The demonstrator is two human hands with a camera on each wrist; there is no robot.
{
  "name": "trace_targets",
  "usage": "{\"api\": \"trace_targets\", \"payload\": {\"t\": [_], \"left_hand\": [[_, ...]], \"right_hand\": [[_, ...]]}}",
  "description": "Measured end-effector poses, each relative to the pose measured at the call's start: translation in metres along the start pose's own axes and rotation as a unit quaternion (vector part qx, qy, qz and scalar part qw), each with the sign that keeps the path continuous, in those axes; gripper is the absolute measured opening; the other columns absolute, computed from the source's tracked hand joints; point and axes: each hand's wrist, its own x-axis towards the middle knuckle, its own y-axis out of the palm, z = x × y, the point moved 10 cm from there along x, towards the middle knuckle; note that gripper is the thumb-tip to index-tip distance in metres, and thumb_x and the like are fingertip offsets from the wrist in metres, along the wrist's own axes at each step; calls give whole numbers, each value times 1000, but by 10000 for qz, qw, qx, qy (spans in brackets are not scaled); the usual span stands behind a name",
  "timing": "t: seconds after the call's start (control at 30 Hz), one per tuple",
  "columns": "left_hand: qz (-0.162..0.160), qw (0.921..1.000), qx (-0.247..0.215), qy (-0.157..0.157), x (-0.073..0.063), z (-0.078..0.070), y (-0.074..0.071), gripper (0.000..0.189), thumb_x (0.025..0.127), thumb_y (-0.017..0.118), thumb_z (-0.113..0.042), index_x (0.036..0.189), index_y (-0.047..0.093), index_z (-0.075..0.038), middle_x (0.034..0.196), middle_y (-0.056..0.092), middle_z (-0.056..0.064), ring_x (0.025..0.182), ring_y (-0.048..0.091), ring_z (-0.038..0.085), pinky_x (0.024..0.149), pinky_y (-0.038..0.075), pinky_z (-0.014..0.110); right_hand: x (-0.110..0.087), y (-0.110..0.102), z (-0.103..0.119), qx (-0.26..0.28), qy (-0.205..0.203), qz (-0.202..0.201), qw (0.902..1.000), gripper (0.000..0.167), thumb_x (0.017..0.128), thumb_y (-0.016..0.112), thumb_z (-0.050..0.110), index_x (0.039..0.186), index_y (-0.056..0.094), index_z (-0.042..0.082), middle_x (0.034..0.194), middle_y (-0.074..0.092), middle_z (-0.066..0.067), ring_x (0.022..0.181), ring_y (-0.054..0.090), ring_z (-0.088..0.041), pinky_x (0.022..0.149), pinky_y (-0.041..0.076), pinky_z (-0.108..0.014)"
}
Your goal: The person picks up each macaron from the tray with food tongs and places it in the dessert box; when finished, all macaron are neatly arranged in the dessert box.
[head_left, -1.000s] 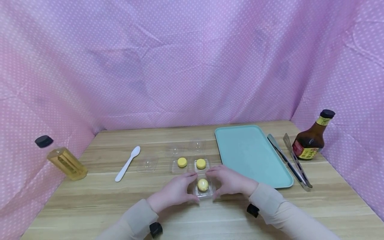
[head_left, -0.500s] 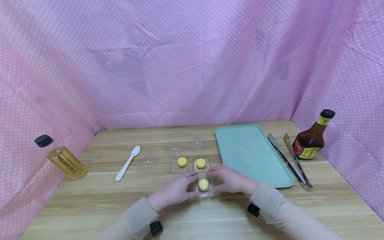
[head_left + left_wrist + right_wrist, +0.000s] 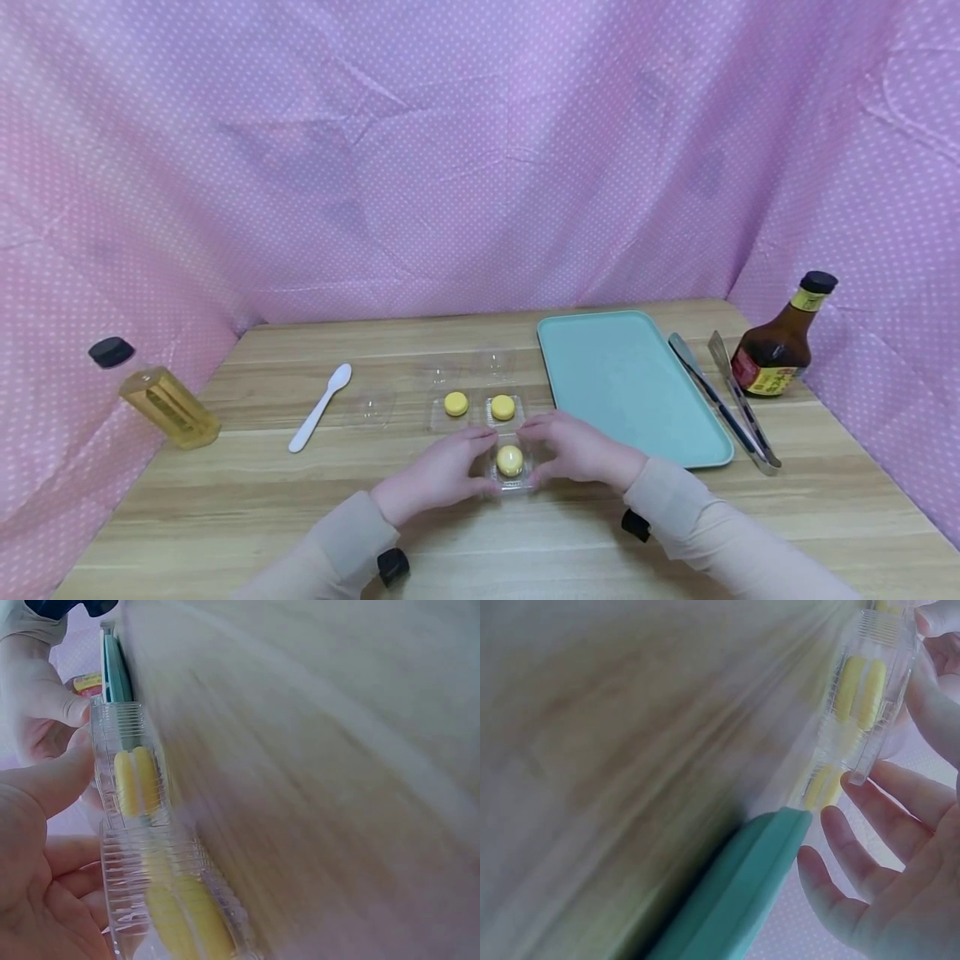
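Observation:
Between both hands a clear plastic box (image 3: 517,482) holds a yellow macaron (image 3: 510,461) under a shiny domed lid, at the front middle of the table. My left hand (image 3: 438,471) grips its left side, thumb at the near corner and fingers at the far one. From the right, my right hand (image 3: 577,450) grips it likewise; in the right wrist view a fingertip (image 3: 853,780) touches the box's corner. Just behind lie two open clear boxes (image 3: 442,425), each with a yellow macaron: one macaron (image 3: 455,404) to the left, another macaron (image 3: 502,407) to the right.
A turquoise tray (image 3: 637,392) lies right of the boxes, with metal tongs (image 3: 723,412) and a brown sauce bottle (image 3: 772,354) beyond. On the left are a white spoon (image 3: 320,408) and a bottle of yellow liquid (image 3: 168,408). Clear lids (image 3: 369,408) lie about the boxes.
Both hands stay around the near box, which has shifted very slightly. The fingers have made only small movements; the other things have not moved.

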Motion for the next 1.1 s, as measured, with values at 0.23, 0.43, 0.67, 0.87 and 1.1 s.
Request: {"api": "trace_targets", "payload": {"t": [0.23, 0.43, 0.67, 0.87, 1.1], "left_hand": [[87, 9999, -62, 7, 0, 2, 0, 65, 84, 70, -36, 132, 51, 2, 139, 49, 19, 128, 48, 32, 108, 39, 44], [-286, 9990, -307, 134, -4, 6, -12, 60, 86, 68, -30, 136, 48, -2, 137, 50, 16, 124, 51, 31, 105, 42, 46], [-928, 9938, -614, 90, -21, 19, -35, 52, 89, 65, -22, 135, 49, -3, 134, 53, 14, 123, 51, 30, 103, 43, 47], [-1418, 9875, -618, -305, -40, 42, -54, 48, 88, 67, -19, 131, 53, -5, 132, 54, 15, 120, 54, 31, 100, 46, 47], [-1848, 9805, -467, -476, -58, 69, -69, 46, 86, 69, -15, 128, 55, -3, 130, 54, 16, 119, 54, 33, 100, 46, 48]], "right_hand": [[-2, -2, -1, -28, -49, -17, 10000, 61, 74, 79, 30, 123, 60, -1, 127, 59, -16, 119, 52, -34, 102, 42, -49], [-4, -5, -2, -43, -116, -109, 9999, 61, 74, 79, 29, 123, 60, -2, 128, 59, -17, 119, 53, -35, 102, 41, -50], [-6, -5, -4, 68, -45, -161, 9998, 63, 74, 79, 29, 125, 58, -2, 127, 59, -16, 119, 52, -34, 102, 42, -49], [-7, -6, -3, 33, -63, -266, 9996, 60, 73, 80, 26, 123, 59, -1, 126, 60, -15, 118, 52, -34, 101, 42, -49], [-9, -12, 0, 41, -118, -465, 9988, 53, 76, 77, 24, 121, 61, 0, 124, 61, -15, 116, 54, -33, 100, 43, -49]]}}
